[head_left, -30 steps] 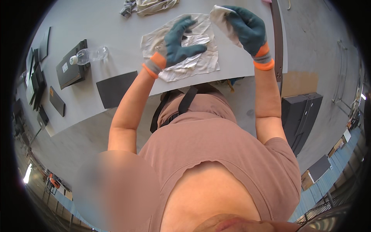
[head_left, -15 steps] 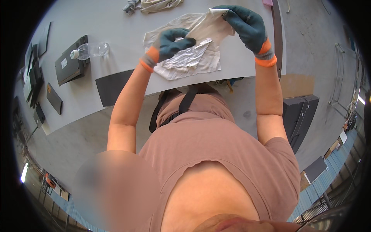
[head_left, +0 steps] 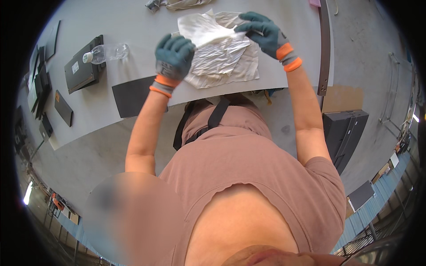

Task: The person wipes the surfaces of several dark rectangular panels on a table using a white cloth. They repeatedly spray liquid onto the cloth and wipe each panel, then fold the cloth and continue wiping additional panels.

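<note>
A white cloth (head_left: 205, 30) is stretched between my gloved hands above a wrinkled pile of pale cloths (head_left: 219, 57) on the grey table. My right hand (head_left: 262, 34), in a dark green glove with an orange cuff, pinches the cloth's right corner between thumb and fingers. At the cloth's lower left edge, my left hand (head_left: 174, 55) has its fingers curled, back of the glove up; its fingertips are partly hidden, but the cloth's edge runs into them. Beige cloth spreads out flat beneath the wrinkled white one.
A clear plastic bottle (head_left: 108, 53) lies against a dark metal box (head_left: 83, 66) on the left. A black flat panel (head_left: 133, 95) rests at the table's near edge. Beyond my right hand runs a long brown metal strip (head_left: 325, 48). More crumpled cloth (head_left: 186, 3) lies at the far side.
The cloth has turned from hanging bunched under my right hand to lying spread between both hands. My left hand has moved left and rolled over; my right hand has come left and slightly nearer.
</note>
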A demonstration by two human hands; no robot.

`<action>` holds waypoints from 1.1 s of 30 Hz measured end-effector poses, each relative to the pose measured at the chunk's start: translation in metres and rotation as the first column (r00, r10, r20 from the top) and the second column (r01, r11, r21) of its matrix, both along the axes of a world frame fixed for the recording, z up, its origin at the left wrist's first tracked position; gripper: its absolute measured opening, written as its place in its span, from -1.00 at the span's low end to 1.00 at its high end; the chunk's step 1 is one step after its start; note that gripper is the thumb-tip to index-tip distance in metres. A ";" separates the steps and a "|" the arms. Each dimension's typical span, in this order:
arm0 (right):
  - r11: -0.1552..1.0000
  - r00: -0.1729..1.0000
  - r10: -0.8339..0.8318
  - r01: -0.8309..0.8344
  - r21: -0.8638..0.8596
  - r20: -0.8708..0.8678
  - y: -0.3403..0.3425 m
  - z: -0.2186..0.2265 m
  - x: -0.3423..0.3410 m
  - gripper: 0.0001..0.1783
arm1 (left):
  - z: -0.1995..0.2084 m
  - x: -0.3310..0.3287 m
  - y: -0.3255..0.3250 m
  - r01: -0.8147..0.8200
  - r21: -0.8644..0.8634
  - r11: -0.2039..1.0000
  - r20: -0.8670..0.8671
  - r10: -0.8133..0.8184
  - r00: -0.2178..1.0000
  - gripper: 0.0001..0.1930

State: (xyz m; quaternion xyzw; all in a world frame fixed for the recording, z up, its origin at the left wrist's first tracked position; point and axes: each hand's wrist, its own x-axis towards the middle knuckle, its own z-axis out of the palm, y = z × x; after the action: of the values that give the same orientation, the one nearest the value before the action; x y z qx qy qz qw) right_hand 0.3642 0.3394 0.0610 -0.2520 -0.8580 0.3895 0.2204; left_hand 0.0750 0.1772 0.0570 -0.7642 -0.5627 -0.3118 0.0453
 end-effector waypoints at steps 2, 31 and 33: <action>0.999 0.987 -0.041 0.037 0.029 0.155 -0.016 -0.029 0.015 -0.68 | -0.029 0.015 -0.024 0.028 -0.139 0.990 -0.015 -0.030 0.999 -0.84; 0.794 0.898 -0.208 0.387 -0.469 0.388 -0.048 -0.071 0.045 -0.67 | -0.064 0.003 -0.048 0.004 -0.661 0.750 0.496 0.433 0.753 -0.73; 0.814 0.842 -0.251 0.450 -0.367 0.478 -0.033 -0.067 0.028 -0.60 | -0.073 -0.006 -0.031 -0.250 -0.603 0.758 0.290 0.500 0.816 -0.64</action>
State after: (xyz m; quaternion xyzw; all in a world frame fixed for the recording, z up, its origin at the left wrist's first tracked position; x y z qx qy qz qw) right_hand 0.3926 0.3062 -0.0063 -0.5300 -0.7025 0.4734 0.0391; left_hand 0.0686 0.1463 -0.0161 -0.5236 -0.7673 -0.2868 -0.2343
